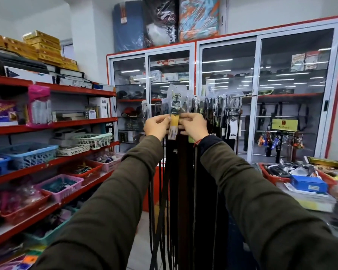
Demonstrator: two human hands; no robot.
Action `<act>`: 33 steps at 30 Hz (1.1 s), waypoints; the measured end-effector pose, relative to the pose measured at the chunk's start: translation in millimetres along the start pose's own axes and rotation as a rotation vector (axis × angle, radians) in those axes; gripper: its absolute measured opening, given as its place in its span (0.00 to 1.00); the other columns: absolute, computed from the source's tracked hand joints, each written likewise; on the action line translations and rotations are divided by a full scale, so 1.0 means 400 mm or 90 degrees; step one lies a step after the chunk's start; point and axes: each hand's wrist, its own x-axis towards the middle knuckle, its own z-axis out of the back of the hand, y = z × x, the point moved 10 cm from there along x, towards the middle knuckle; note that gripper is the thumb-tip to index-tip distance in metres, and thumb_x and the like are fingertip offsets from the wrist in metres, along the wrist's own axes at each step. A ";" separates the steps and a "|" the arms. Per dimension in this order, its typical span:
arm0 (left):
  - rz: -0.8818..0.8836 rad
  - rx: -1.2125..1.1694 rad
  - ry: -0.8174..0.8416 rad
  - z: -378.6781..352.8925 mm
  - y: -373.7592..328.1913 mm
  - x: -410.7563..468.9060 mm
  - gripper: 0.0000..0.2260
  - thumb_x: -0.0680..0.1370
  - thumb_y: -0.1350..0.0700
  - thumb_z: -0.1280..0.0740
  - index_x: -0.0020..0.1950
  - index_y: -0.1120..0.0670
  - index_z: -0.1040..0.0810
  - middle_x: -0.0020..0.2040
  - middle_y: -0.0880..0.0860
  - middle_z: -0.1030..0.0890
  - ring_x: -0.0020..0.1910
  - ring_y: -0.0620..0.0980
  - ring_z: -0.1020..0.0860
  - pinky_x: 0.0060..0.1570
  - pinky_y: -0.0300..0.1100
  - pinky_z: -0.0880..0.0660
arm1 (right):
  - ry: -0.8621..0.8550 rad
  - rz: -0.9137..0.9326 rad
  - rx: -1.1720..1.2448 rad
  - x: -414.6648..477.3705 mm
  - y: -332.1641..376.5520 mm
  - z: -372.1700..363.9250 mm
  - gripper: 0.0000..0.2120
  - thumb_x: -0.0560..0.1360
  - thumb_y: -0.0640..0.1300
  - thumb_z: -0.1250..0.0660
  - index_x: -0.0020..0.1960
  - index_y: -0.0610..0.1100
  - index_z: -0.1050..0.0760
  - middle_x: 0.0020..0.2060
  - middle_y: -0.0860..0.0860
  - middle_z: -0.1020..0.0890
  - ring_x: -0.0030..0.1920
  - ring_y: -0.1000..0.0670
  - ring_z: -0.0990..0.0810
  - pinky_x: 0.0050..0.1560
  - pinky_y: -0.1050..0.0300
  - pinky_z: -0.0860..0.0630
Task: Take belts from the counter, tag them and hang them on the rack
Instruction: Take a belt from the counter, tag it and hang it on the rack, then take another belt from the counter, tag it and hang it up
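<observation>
Pinching the yellow tag point(174, 121) from both sides: left hand point(157, 127) and right hand point(194, 125) fingers closed on it, just below the rack bar point(240, 96), against the hanging belt point(172, 172). Best to keep the tag flat, secure it, and check the belt's hook sits fully on the bar.

Two hands, left hand point(158, 127) and right hand point(193, 126), both pinching one yellow tag point(174, 123); one rack rod point(240, 95) crowded with dark belts point(183, 172), too many and too overlapped to count; two glass cabinets point(261, 94) behind; three wrapped bundles point(164, 22) on top of them; one yellow sign point(284, 125); two white baskets point(94, 140) on the left shelves point(53, 125); one blue box point(308, 184) on the counter.
</observation>
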 end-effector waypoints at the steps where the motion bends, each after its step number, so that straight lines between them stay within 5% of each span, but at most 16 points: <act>1: -0.012 0.028 -0.012 0.003 0.001 -0.006 0.11 0.80 0.59 0.32 0.61 0.59 0.18 0.58 0.62 0.16 0.58 0.58 0.18 0.63 0.54 0.21 | -0.007 0.029 -0.058 -0.012 0.003 0.006 0.16 0.79 0.35 0.38 0.64 0.38 0.23 0.57 0.40 0.16 0.55 0.43 0.16 0.59 0.48 0.21; 3: -0.052 0.048 -0.031 0.002 0.001 -0.036 0.13 0.81 0.60 0.35 0.65 0.58 0.20 0.62 0.59 0.18 0.62 0.55 0.20 0.67 0.50 0.24 | -0.036 0.083 -0.121 -0.046 0.000 0.028 0.19 0.78 0.34 0.41 0.68 0.40 0.24 0.59 0.43 0.16 0.58 0.46 0.19 0.61 0.55 0.25; 6: -0.168 0.068 -0.053 -0.011 -0.022 -0.118 0.15 0.82 0.62 0.37 0.69 0.59 0.24 0.66 0.57 0.21 0.63 0.49 0.22 0.59 0.28 0.26 | -0.087 0.160 -0.178 -0.115 -0.015 0.070 0.20 0.79 0.35 0.42 0.70 0.42 0.27 0.65 0.44 0.21 0.66 0.46 0.23 0.67 0.57 0.29; 10: -0.348 0.199 -0.046 -0.068 -0.030 -0.275 0.16 0.82 0.61 0.39 0.69 0.55 0.25 0.69 0.53 0.24 0.69 0.48 0.27 0.71 0.41 0.31 | -0.121 0.234 -0.289 -0.236 -0.076 0.135 0.22 0.81 0.40 0.42 0.75 0.46 0.34 0.73 0.48 0.31 0.74 0.48 0.32 0.72 0.57 0.34; 13: -0.368 0.315 -0.005 -0.132 0.035 -0.375 0.18 0.82 0.57 0.39 0.73 0.51 0.28 0.76 0.50 0.31 0.78 0.49 0.37 0.77 0.47 0.39 | -0.151 0.235 -0.431 -0.331 -0.148 0.205 0.25 0.82 0.43 0.43 0.78 0.46 0.40 0.79 0.49 0.39 0.81 0.45 0.46 0.80 0.43 0.45; 16: -0.367 0.406 0.046 -0.200 0.113 -0.479 0.21 0.82 0.55 0.40 0.76 0.49 0.32 0.79 0.49 0.36 0.81 0.51 0.45 0.80 0.56 0.46 | -0.155 0.213 -0.509 -0.426 -0.221 0.281 0.25 0.83 0.46 0.45 0.79 0.47 0.42 0.81 0.49 0.45 0.82 0.45 0.54 0.81 0.42 0.54; 33: -0.258 0.440 0.388 -0.598 0.480 -1.137 0.22 0.84 0.49 0.43 0.78 0.48 0.37 0.81 0.50 0.41 0.82 0.52 0.51 0.81 0.55 0.59 | -0.053 -0.128 -0.773 -1.002 -0.635 0.832 0.28 0.79 0.40 0.43 0.78 0.50 0.41 0.81 0.51 0.44 0.82 0.44 0.52 0.80 0.36 0.57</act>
